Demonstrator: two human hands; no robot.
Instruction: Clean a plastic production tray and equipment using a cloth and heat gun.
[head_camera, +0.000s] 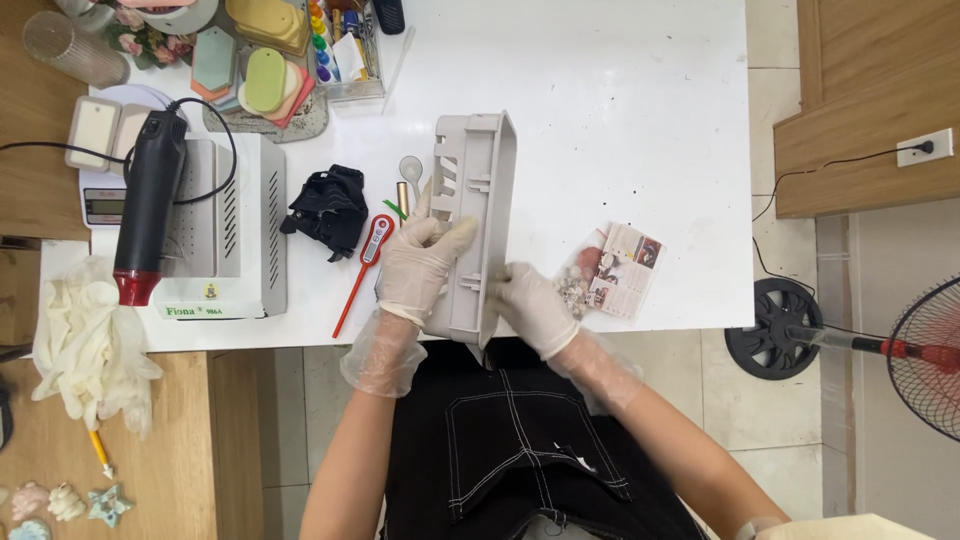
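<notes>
A long grey plastic tray-like mould (480, 190) stands on its side on the white table (620, 120), reaching from the table's front edge toward the middle. My left hand (418, 262), in a thin clear glove, grips its left face about halfway along. The near end is held by my right hand (532, 305), also gloved. Both hands are closed on the mould.
A red probe thermometer (366, 262), a black cloth (328, 208) and a white spoon (411, 172) lie left of the mould. A black heat gun (148, 205) rests on a white machine (235, 235). A printed paper with small bits (615, 268) lies to the right. Used gloves (85, 345) sit far left.
</notes>
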